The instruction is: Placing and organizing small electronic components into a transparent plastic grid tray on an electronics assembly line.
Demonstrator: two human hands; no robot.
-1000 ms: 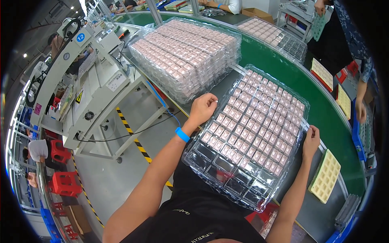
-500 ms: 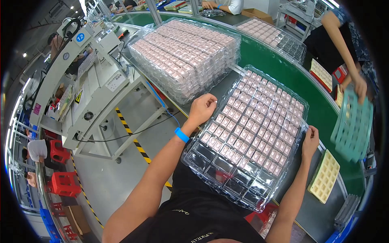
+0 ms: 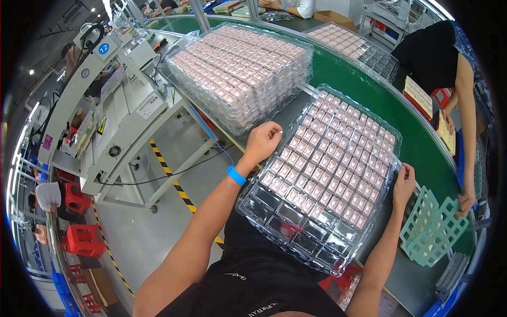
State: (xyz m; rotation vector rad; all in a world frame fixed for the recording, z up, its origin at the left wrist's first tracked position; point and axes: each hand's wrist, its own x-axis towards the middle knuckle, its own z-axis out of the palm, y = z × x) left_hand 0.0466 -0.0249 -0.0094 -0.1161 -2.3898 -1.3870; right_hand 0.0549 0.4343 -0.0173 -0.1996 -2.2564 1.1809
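Observation:
A clear plastic tray (image 3: 296, 240) lies tilted in front of me, its many pockets filled with small pale-pink pieces (image 3: 338, 158) except for the nearest rows, which are bare. At its left edge my left hand (image 3: 264, 141) is closed in a pinch, with a tiny pale bit at the fingertips. My right hand (image 3: 404, 184) is closed at the right edge, thumb and finger together beside a shiny clear strip (image 3: 396, 160). What either pinch holds is too small to make out. Behind the tray stands a tall plastic-wrapped stack of similar filled trays (image 3: 240, 74).
A green conveyor belt (image 3: 364, 87) curves behind the tray. To the right, a co-worker's hand (image 3: 466, 202) holds green lattice frames (image 3: 434, 227) low beside my right forearm. Grey holders (image 3: 453, 272) stand nearby. A white machine bench (image 3: 137, 119) is at left.
The co-worker has lowered the green lattice frames toward me, and they now cover the place where a yellow tray lay. My hands and the clear tray have barely moved.

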